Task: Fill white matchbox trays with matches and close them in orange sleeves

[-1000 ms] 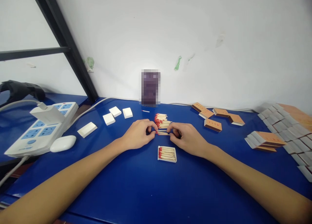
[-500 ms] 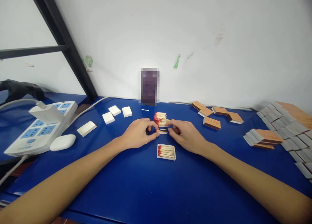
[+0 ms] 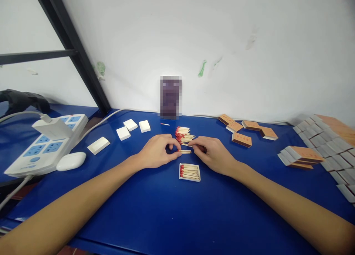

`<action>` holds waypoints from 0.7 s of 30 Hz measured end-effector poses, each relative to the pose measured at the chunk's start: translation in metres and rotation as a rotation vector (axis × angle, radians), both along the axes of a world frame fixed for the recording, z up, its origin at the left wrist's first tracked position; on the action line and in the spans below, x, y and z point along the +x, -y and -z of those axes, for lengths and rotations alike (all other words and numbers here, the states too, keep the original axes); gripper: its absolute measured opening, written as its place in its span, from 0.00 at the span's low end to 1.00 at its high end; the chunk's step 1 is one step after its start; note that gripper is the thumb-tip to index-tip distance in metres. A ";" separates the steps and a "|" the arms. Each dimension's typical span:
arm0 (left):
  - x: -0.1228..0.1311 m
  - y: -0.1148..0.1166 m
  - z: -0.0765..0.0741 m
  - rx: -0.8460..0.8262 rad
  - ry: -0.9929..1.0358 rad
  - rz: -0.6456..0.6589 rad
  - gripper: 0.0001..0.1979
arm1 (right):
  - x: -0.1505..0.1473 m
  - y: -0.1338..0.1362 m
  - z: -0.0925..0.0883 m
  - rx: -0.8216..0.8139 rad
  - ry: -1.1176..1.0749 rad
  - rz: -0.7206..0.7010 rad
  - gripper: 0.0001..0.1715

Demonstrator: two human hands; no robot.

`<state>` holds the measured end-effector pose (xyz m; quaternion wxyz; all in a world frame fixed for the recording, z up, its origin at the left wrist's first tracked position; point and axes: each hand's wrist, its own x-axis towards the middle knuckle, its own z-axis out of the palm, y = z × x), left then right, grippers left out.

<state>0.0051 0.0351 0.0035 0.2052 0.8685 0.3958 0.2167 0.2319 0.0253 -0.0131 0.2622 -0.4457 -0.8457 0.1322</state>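
Observation:
A pile of red-headed matches lies between my hands on the blue table. My left hand is closed in a pinch around the head ends of a few matches, whose bare sticks point right. Thumb and forefinger of my right hand pinch the stick end of a single match at the pile's near edge. Closer to me, a white matchbox tray holds a layer of matches with their heads to the left.
White inner trays lie at the left, near a power strip and a white earbud case. Orange matchboxes are scattered at the back right. Stacked matchboxes stand at the far right. A pixelated dark object leans on the wall.
Fewer matches show at my left fingertips than before. My right thumb and forefinger have come together on a match at the pile's near edge.

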 end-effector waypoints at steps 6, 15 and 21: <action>-0.001 -0.001 0.003 0.026 0.005 -0.029 0.13 | 0.001 -0.002 0.003 0.026 0.000 0.004 0.12; -0.001 -0.001 0.005 0.046 -0.034 -0.024 0.13 | 0.002 -0.001 -0.001 -0.028 -0.062 -0.057 0.14; 0.000 -0.001 0.003 0.054 -0.069 -0.013 0.15 | 0.000 0.003 -0.006 0.003 -0.002 -0.041 0.14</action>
